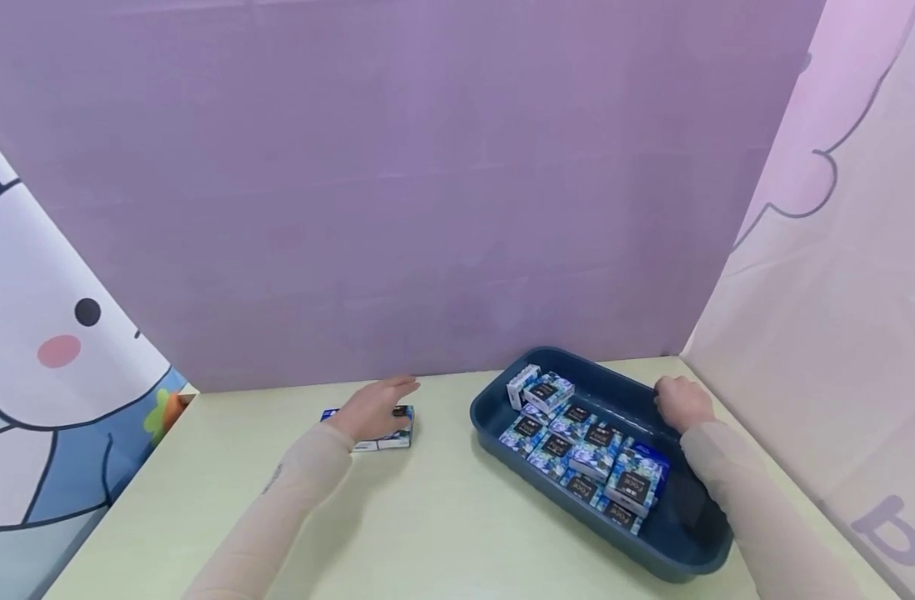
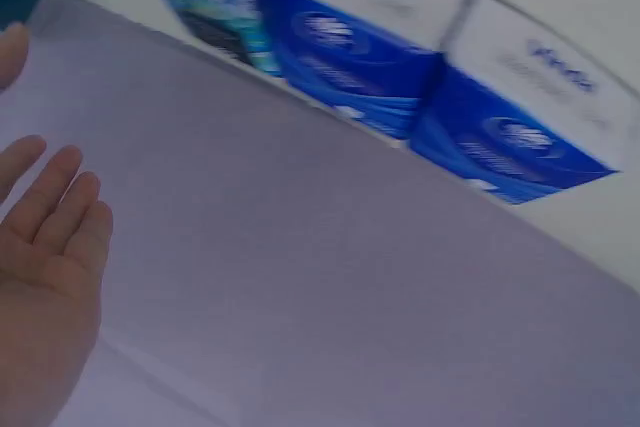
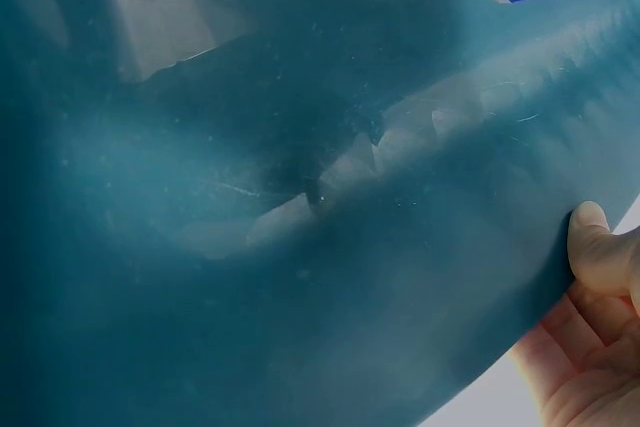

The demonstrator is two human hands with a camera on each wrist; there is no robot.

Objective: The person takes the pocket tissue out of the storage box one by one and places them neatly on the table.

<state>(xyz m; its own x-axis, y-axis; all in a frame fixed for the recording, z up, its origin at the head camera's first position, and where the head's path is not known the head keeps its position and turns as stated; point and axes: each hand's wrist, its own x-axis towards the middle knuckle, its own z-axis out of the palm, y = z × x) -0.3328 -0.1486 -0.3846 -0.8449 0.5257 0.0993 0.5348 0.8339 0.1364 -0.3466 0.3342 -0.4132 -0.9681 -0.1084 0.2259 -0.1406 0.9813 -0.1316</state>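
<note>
A dark blue plastic tray (image 1: 682,565) sits on the pale table at the right and holds several small blue-and-white boxes (image 1: 585,446) with dark labels. My right hand (image 1: 681,402) grips the tray's far right rim. In the right wrist view the thumb (image 3: 592,247) lies against the tray wall (image 3: 300,197). My left hand (image 1: 375,407) is stretched out flat over a short row of the same boxes (image 1: 397,438) on the table left of the tray. Its fingers (image 2: 60,207) are straight in the left wrist view, with the boxes (image 2: 400,67) just beyond them. I cannot tell whether it touches them.
A purple wall (image 1: 427,208) closes the back of the pale yellow table (image 1: 427,517). A cartoon-printed panel (image 1: 45,375) stands at the left and a pink one (image 1: 840,292) at the right. The table's front part is bare between my forearms.
</note>
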